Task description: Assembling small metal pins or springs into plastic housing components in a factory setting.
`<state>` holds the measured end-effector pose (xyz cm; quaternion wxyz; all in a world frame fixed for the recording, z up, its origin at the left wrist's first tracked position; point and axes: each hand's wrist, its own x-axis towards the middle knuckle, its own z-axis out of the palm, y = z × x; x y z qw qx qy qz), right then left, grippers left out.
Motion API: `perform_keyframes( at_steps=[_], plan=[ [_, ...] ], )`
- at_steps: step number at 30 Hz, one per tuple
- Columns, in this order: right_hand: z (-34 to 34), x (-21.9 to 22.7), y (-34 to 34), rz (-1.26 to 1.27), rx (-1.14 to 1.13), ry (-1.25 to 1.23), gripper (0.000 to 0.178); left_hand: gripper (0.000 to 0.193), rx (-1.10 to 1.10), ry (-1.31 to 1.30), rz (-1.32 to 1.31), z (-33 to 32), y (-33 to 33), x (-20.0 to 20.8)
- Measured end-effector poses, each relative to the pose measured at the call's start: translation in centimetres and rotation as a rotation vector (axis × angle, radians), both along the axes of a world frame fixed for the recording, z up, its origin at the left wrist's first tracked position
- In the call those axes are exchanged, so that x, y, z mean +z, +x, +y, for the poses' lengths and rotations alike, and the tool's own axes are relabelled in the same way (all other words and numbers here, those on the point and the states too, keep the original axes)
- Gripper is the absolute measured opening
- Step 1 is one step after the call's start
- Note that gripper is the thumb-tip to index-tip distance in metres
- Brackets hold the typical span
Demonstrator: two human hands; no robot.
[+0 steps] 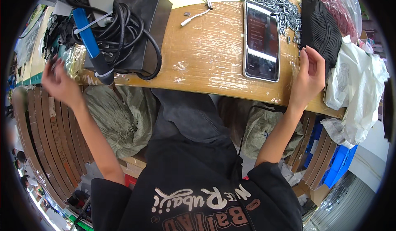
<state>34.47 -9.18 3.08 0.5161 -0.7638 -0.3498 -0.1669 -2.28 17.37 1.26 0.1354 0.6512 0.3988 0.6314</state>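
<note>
My left hand (61, 82) is held at the table's left edge, beside a heap of small black pieces (57, 32). Its fingers are curled and smeared by motion; whether anything is between them is unclear. At the right, my right hand (308, 76) has its thumb and fingers pinched together by the table's front. A small metal piece (299, 53) shows at those fingertips. Just beyond lies a big pile of small silvery metal parts (277, 6), with a few loose ones near the hand. A phone (262, 41) with a lit screen lies left of my right hand.
A black box (154, 16) carries coiled black cables (123, 33) and a blue-handled tool (86, 33). A short white cable (194, 18) lies on the brown table (198, 57). Right are a black mesh pouch (324, 27) and a white plastic bag (359, 82). Sacks (123, 119) stand below.
</note>
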Motion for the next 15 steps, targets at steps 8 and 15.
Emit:
perform_keyframes(
  at_steps=[8, 15],
  plan=[
    [-3.4, 0.9, -3.9, 0.137, -0.014, 0.156, 0.012, 0.035, -0.486, -0.582, -0.725, -14.9, -2.4, 5.6],
    [-3.6, 0.4, -10.7, 0.592, 0.581, 0.321, 0.019, 0.028, -1.039, -1.447, -0.557, -21.8, 6.2, 2.0]
  ],
)
